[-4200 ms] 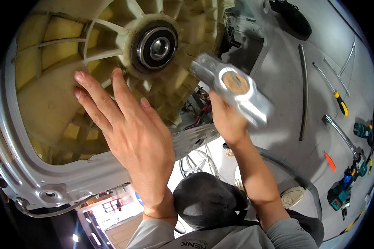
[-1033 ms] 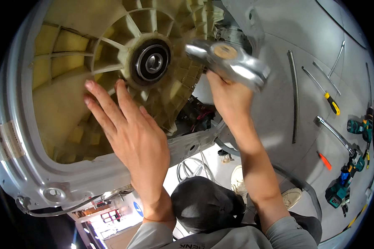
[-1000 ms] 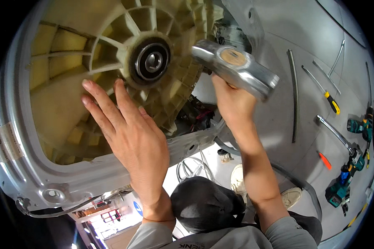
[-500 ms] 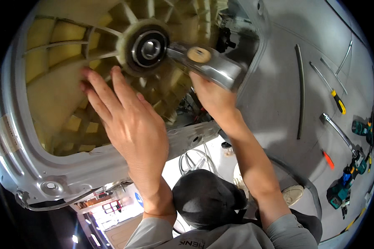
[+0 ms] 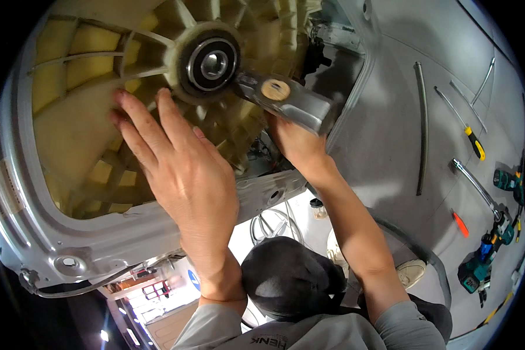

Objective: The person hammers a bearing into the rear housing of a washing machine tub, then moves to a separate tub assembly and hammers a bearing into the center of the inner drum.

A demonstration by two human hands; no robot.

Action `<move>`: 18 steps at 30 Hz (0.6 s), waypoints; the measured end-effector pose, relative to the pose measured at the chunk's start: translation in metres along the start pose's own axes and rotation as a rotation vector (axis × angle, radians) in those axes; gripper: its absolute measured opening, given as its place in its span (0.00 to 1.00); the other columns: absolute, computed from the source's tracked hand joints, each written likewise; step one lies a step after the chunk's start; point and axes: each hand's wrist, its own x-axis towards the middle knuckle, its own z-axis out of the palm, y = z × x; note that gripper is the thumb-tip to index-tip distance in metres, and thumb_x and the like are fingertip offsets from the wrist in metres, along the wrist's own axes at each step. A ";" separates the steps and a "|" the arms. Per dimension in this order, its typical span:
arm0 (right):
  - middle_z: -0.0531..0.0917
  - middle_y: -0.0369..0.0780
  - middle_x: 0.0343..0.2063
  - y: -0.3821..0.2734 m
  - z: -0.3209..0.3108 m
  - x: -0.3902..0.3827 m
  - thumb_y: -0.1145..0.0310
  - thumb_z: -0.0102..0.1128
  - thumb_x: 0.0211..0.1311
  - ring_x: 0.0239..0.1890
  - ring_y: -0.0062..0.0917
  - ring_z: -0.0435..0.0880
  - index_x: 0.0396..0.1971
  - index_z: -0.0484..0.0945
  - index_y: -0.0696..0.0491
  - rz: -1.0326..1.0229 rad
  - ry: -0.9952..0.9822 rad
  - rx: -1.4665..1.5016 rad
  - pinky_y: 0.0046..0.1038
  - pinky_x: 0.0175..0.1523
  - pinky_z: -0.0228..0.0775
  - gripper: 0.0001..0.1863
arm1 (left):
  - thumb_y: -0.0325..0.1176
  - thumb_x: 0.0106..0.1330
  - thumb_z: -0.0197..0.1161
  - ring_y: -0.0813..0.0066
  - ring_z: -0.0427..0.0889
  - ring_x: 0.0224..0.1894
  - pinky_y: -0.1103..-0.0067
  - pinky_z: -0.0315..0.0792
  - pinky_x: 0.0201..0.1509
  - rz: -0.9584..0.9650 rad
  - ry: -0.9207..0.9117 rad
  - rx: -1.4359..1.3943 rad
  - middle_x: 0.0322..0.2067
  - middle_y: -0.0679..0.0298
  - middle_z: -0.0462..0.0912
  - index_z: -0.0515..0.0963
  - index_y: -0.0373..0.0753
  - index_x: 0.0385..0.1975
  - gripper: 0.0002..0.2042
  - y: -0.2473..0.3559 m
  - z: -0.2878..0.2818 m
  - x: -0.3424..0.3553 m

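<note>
My right hand [image 5: 297,143] is closed round a hammer [image 5: 309,108], its grip mostly hidden behind the steel head. A round wooden handle end shows in the top of that head. The hammer's narrow end is at the lower right rim of a ball bearing [image 5: 199,67], though whether they touch I cannot tell. The bearing sits in the hub of a yellowish ribbed plastic tub [image 5: 70,131]. My left hand [image 5: 186,169] is open, fingers apart, against or just over the tub's ribs below left of the hub.
A grey metal frame [image 5: 116,233] surrounds the tub. On the grey floor at right lie a dark strip [image 5: 421,128], a yellow-black screwdriver [image 5: 474,143], a ratchet wrench [image 5: 475,185], an orange-handled tool [image 5: 460,223] and cordless power tools [image 5: 475,273]. A grey hose [image 5: 417,251] curves near a shoe [image 5: 411,273].
The hammer head has shifted slightly down and left, along with my right hand. My left hand stays in nearly the same place on the tub.
</note>
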 end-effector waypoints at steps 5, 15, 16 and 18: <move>0.81 0.40 0.25 -0.023 -0.034 -0.018 0.78 0.66 0.51 0.25 0.29 0.80 0.29 0.77 0.57 0.229 0.045 0.296 0.24 0.33 0.71 0.07 | 0.23 0.67 0.48 0.36 0.45 0.72 0.57 0.48 0.73 -0.005 -0.004 0.006 0.71 0.43 0.45 0.61 0.35 0.65 0.24 -0.001 0.000 -0.003; 0.76 0.44 0.21 -0.057 -0.036 0.021 0.73 0.69 0.50 0.23 0.40 0.77 0.31 0.76 0.56 0.073 -0.011 0.185 0.30 0.31 0.71 0.11 | 0.21 0.66 0.47 0.35 0.48 0.71 0.57 0.52 0.72 0.013 -0.025 0.008 0.71 0.40 0.47 0.62 0.32 0.64 0.23 -0.003 -0.008 0.001; 0.72 0.44 0.17 -0.055 -0.029 0.030 0.70 0.71 0.48 0.18 0.41 0.73 0.27 0.73 0.56 -0.024 0.065 0.126 0.29 0.24 0.66 0.13 | 0.21 0.67 0.47 0.35 0.48 0.71 0.57 0.52 0.72 -0.010 -0.036 -0.003 0.71 0.40 0.47 0.62 0.32 0.64 0.23 -0.004 -0.005 0.004; 0.72 0.44 0.17 -0.053 -0.032 0.018 0.70 0.71 0.48 0.18 0.40 0.73 0.27 0.73 0.56 -0.018 0.052 0.113 0.29 0.24 0.67 0.14 | 0.21 0.68 0.45 0.36 0.47 0.71 0.57 0.52 0.72 -0.001 -0.031 -0.004 0.70 0.40 0.48 0.62 0.32 0.64 0.23 -0.007 -0.003 0.000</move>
